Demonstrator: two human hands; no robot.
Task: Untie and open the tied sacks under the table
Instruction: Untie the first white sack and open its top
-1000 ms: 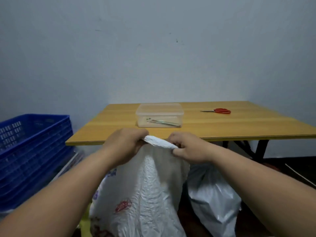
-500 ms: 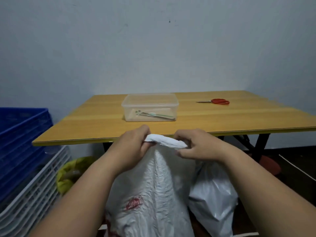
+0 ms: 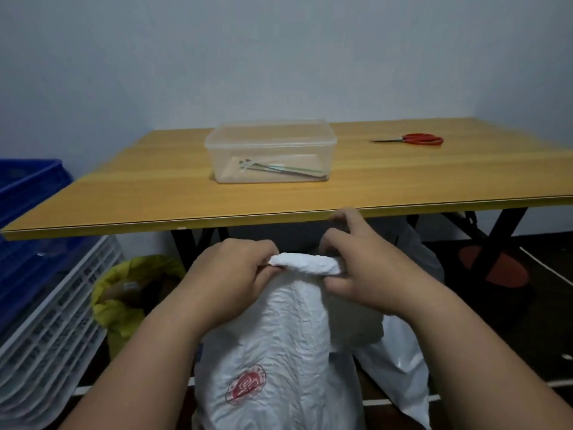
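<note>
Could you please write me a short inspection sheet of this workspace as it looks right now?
Surface: wooden table, its front edge just above the hands.
Job's things: white sack with a red print in front of the table, its twisted neck held between both hands; a second white sack behind it to the right; a yellow bag to the left.
Clutter: clear lidded box holding thin sticks; red scissors on the table.
Grippers: left hand pinches the neck's left end; right hand grips its right end.
Cables: a thin white line on the floor at right; what it is cannot be told.
Surroundings: blue crate, white crates, plain wall.
</note>
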